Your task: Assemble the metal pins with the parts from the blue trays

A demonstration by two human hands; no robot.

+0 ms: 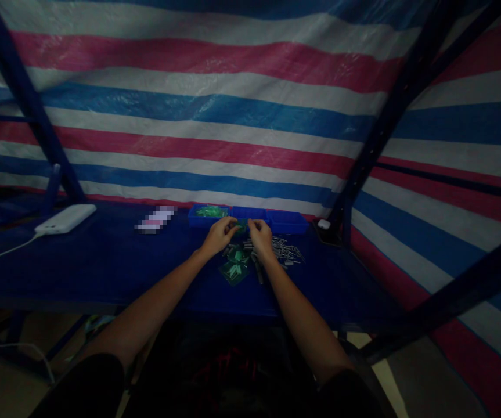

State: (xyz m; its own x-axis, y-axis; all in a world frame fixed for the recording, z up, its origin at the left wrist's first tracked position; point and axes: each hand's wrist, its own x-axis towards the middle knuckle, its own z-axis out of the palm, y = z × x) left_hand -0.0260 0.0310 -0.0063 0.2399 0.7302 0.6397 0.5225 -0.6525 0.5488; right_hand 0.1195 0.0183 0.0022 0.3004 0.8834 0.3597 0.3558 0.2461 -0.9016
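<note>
Between my two hands is a small green plastic bag [242, 226], pinched at its left side by my left hand [222, 233] and at its right side by my right hand [260, 237]. Both hands are closed at the fingertips, just in front of the blue bins. Below them on the table lie green-tinted bags [234, 270] with small pale pieces inside. A pile of thin metal pins [288, 251] spreads out beside my right wrist. Several grey metal cylinders [258, 270] lie near it, partly hidden by my right hand.
The left blue bin [197, 221] holds green bags; two more blue bins [288, 222] adjoin it. A white power bank [66, 219] with a cable lies left on the blue table [115, 261]. A small white case [323, 224] sits by the right frame post [366, 145]. Striped sheeting hangs behind.
</note>
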